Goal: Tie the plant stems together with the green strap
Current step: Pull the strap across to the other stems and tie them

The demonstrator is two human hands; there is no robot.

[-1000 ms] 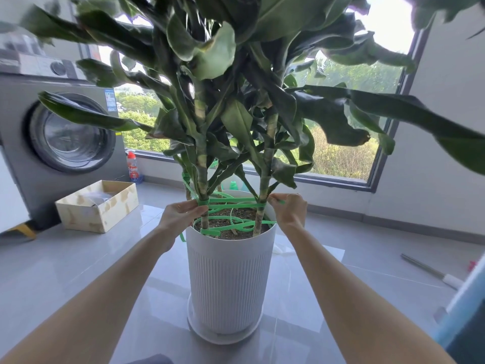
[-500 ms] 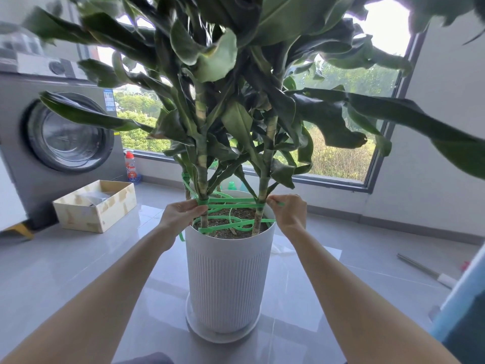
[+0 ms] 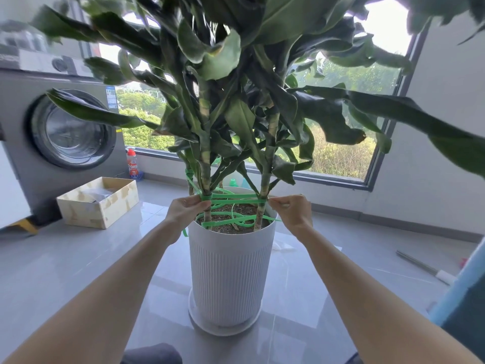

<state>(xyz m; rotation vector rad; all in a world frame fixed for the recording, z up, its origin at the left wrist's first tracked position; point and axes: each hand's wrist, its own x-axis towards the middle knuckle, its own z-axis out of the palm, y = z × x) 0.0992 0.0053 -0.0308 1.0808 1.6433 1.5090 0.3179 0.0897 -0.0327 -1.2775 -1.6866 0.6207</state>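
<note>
Strap: green strap stretched between the two stems just above the pot rim; loose loops lie on the soil.
Left grip: pinching the strap at the left stem.
Right grip: pinching it at the right stem.
In the way: leaves crowd overhead.
Pot: white, ribbed, on a saucer; holds soil and stems.
Cardboard box: open, beside the washing machine; contents unclear.
</note>
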